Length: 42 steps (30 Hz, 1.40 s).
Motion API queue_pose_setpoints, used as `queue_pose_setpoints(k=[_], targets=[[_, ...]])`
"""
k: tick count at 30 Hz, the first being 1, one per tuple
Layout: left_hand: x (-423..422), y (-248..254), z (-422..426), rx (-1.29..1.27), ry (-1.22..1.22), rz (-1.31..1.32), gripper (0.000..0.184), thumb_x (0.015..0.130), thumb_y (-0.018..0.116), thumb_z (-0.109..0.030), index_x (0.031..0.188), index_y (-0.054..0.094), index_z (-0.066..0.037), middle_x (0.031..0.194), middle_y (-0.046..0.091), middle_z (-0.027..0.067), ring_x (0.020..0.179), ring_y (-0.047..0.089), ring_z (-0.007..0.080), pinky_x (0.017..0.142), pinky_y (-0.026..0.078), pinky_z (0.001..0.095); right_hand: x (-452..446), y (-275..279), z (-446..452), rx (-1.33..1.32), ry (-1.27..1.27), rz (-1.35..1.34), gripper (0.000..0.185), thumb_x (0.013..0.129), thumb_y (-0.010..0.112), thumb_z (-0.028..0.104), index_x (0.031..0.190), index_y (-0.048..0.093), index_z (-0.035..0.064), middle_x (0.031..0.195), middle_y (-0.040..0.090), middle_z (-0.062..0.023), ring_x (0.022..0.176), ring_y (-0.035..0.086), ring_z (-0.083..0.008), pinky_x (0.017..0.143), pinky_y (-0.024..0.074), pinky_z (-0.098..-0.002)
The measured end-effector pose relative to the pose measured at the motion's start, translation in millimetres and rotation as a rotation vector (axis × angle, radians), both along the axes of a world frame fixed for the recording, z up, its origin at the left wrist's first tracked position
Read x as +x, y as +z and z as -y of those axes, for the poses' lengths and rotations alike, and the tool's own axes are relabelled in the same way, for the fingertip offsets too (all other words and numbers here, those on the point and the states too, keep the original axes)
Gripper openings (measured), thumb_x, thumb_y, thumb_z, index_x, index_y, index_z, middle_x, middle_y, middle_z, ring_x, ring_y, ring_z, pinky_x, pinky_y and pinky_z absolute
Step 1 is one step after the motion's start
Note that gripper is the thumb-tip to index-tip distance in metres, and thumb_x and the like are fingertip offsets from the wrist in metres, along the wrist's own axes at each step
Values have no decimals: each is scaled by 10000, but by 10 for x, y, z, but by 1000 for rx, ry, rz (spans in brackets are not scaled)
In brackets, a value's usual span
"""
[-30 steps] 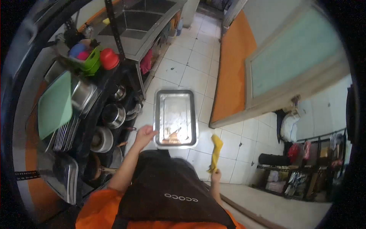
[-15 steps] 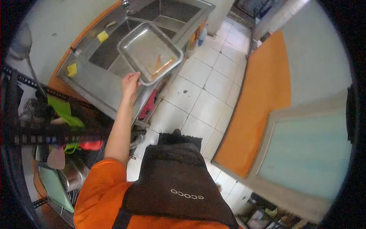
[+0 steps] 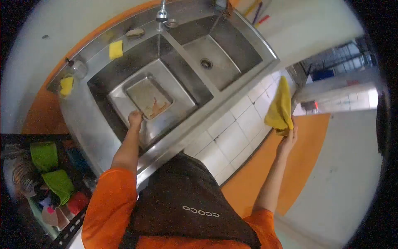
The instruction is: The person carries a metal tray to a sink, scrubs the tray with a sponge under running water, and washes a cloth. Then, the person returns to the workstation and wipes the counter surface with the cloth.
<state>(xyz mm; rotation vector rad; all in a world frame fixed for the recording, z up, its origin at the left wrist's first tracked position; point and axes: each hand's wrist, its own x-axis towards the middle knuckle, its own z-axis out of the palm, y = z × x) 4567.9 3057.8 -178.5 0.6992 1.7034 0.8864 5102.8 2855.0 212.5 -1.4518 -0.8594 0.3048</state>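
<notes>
My left hand (image 3: 135, 119) is closed on the near corner of a rectangular metal tray (image 3: 144, 93). This tray is down in the left basin (image 3: 176, 81) of a steel sink, with orange-brown residue at one end of its bottom. Whether it rests on the basin floor, I cannot tell. Out to the right, over the floor, my right hand (image 3: 288, 139) grips the lower end of a yellow cloth (image 3: 280, 106). The cloth points upward, away from the sink.
A faucet (image 3: 161, 15) stands behind the sink, beside the right basin (image 3: 215, 62). Along the back ledge are a yellow sponge (image 3: 116, 50), another yellow piece (image 3: 66, 86) and a clear bottle (image 3: 78, 68). Green cloths (image 3: 58, 184) hang at the lower left. White floor tiles (image 3: 222, 124) lie to the right.
The tray has gone from above the counter's front edge down into the left basin with my left hand. My right hand has come into view holding the yellow cloth. My view has shifted toward the sink.
</notes>
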Motion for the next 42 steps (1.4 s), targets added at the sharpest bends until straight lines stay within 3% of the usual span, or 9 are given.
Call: queue_pose_setpoints(k=[3, 10, 15, 18, 21, 28, 31, 36, 42], targets=[[219, 70, -38, -167, 72, -136, 206, 766, 724, -115, 879, 590, -6, 771, 624, 74, 716, 597, 187, 651, 485, 331, 380, -66, -1390, 128, 100, -534, 264, 957, 447, 214, 1147, 550, 61, 1057, 568, -86, 1027, 556, -199, 891, 453, -316], [238, -974, 333, -198, 173, -224, 330, 824, 723, -176, 1080, 573, -33, 848, 652, 103, 666, 600, 180, 589, 498, 326, -523, -548, -4312, -422, 619, 477, 354, 879, 556, 269, 1173, 556, 71, 1007, 591, -83, 901, 568, -186, 814, 464, -320], [333, -785, 317, -504, 171, -505, 501, 860, 696, -263, 1253, 490, -28, 1016, 642, 151, 891, 619, 230, 753, 523, 357, -1590, -1059, -5893, -286, 838, 947, 549, 810, 637, 297, 1294, 523, 65, 1130, 618, -253, 1055, 594, -420, 933, 476, -472], [675, -383, 63, -128, 482, -464, 502, 853, 698, -191, 1272, 482, -19, 1125, 616, 148, 971, 594, 215, 810, 500, 341, -1943, -1156, -6551, -337, 892, 1103, 497, 819, 621, 293, 1250, 551, 54, 1090, 633, -242, 1034, 605, -412, 904, 480, -502], [1095, 191, -369, 28, 617, -180, 488, 857, 666, -75, 1299, 467, -17, 1196, 582, 130, 972, 578, 182, 793, 492, 318, -1979, -1191, -6836, -385, 1017, 1187, 406, 811, 623, 248, 1177, 602, 74, 1076, 642, -219, 958, 631, -401, 843, 513, -478], [1909, 1100, -1489, 12, 711, 595, 556, 959, 534, -275, 1442, 326, -95, 1349, 482, 129, 1230, 484, 252, 1023, 409, 420, -1526, -2035, -6552, -153, 1023, 1054, 387, 832, 573, 160, 1206, 597, 64, 1030, 648, -217, 879, 643, -383, 721, 523, -480], [1978, 972, -1911, 36, 823, 970, 293, 994, 446, -288, 1201, 462, -82, 1334, 486, 155, 1215, 492, 278, 1009, 419, 432, -1306, -2166, -6306, -304, 987, 884, 414, 837, 571, 158, 1238, 576, 53, 1069, 643, -216, 887, 642, -386, 726, 523, -470], [1769, 463, -2465, -34, 965, 1010, 239, 990, 421, -305, 1105, 467, -100, 1253, 520, 156, 1151, 539, 308, 905, 471, 417, -617, -3158, -5546, -400, 1007, 643, 316, 878, 577, 141, 1170, 602, 23, 1100, 630, -219, 995, 615, -381, 875, 485, -424], [1742, 440, -2750, -82, 585, 528, 410, 930, 496, -329, 1257, 449, -86, 1237, 550, 148, 1108, 567, 320, 833, 466, 399, -973, -2415, -4938, -423, 881, 410, 258, 888, 592, 123, 1120, 626, 14, 1091, 650, -189, 1036, 613, -347, 920, 470, -392]])
